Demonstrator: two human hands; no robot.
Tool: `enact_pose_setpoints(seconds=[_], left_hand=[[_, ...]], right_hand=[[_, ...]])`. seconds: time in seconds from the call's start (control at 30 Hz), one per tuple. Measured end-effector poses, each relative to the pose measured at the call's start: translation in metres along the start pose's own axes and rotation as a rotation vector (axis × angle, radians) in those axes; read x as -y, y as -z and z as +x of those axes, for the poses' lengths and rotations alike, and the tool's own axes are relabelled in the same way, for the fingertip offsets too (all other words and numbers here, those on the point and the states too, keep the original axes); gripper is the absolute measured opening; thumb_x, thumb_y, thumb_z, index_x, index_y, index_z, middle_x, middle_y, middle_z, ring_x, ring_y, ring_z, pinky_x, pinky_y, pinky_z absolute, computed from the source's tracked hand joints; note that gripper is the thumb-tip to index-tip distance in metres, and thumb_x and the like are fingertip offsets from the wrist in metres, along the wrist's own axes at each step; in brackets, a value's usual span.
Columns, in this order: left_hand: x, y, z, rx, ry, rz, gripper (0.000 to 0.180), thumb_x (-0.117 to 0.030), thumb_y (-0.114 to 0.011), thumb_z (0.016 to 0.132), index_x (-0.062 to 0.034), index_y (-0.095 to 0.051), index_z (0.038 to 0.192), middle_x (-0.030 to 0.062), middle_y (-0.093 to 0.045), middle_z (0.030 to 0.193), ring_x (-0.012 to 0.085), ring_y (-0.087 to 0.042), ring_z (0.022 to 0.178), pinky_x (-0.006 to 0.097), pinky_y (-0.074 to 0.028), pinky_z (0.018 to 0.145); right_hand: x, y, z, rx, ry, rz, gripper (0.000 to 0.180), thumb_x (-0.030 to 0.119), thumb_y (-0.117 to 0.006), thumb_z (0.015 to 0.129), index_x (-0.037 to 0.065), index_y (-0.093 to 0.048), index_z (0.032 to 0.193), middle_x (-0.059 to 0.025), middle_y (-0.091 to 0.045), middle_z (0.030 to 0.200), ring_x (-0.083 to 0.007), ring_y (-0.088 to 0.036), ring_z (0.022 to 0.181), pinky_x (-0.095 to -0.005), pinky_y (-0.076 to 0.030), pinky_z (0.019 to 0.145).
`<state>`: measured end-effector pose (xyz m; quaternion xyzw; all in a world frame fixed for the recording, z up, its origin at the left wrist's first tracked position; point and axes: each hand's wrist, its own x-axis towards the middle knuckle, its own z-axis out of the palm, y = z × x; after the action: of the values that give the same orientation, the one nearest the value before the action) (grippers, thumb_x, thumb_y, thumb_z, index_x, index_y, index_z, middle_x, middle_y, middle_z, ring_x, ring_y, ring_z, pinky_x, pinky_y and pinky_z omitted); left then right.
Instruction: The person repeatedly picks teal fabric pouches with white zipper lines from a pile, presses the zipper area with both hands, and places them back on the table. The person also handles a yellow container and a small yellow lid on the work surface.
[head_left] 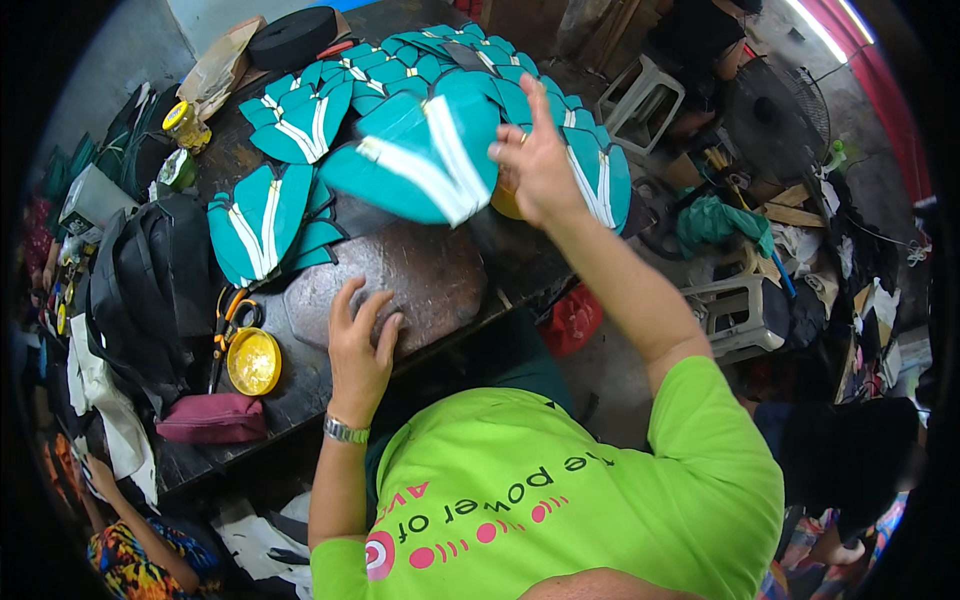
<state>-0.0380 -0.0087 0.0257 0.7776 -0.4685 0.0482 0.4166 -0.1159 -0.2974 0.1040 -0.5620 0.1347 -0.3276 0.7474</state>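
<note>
While the dark worktable (300, 385) spreads wide under rows of teal shoe-upper pieces (300, 120) with white stripes, a flat brown stone slab (430, 275) lies near its front edge. Above the slab, the right hand (535, 165) pinches one teal piece (420, 160) in closed fingers, lifted clear of the table. Smaller, the left hand (358, 345) rests with fingers spread on the slab, near a yellow round tin (253, 361).
</note>
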Motion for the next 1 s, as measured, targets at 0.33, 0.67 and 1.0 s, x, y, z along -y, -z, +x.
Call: enact_pose_setpoints(seconds=[0.33,0.67,1.0], left_hand=[[0.003,-0.005,-0.013,0.073,0.089,0.258,0.037,-0.021,-0.068,0.089,-0.0111,-0.066,0.124,0.0122,-0.057,0.137,0.0324,-0.048,0.135,0.051,-0.027,0.116],[0.004,-0.005,-0.012,0.083,0.105,0.279,0.04,-0.024,-0.07,0.087,-0.0123,-0.065,0.125,0.0102,-0.057,0.137,0.0298,-0.048,0.134,0.051,-0.027,0.115],[0.004,-0.002,-0.011,-0.009,0.037,0.225,0.031,-0.019,-0.072,0.087,-0.0098,-0.069,0.116,0.011,-0.065,0.125,0.0306,-0.057,0.125,0.049,-0.037,0.108]], right_hand=[[-0.019,0.052,0.273,-0.185,0.167,-0.312,0.094,-0.017,-0.052,0.09,0.027,-0.008,0.162,-0.0191,-0.062,0.112,-0.0254,-0.068,0.089,-0.0408,-0.059,0.066],[-0.062,0.037,0.327,0.018,0.339,-1.216,0.091,0.051,-0.067,0.092,0.021,-0.017,0.162,-0.0208,-0.049,0.15,-0.04,-0.051,0.135,-0.0442,-0.042,0.109],[0.04,0.065,0.104,0.445,0.129,-1.071,0.066,0.06,-0.036,0.105,0.008,-0.077,0.11,-0.0124,-0.071,0.116,-0.0269,-0.061,0.117,-0.0447,-0.036,0.111]])
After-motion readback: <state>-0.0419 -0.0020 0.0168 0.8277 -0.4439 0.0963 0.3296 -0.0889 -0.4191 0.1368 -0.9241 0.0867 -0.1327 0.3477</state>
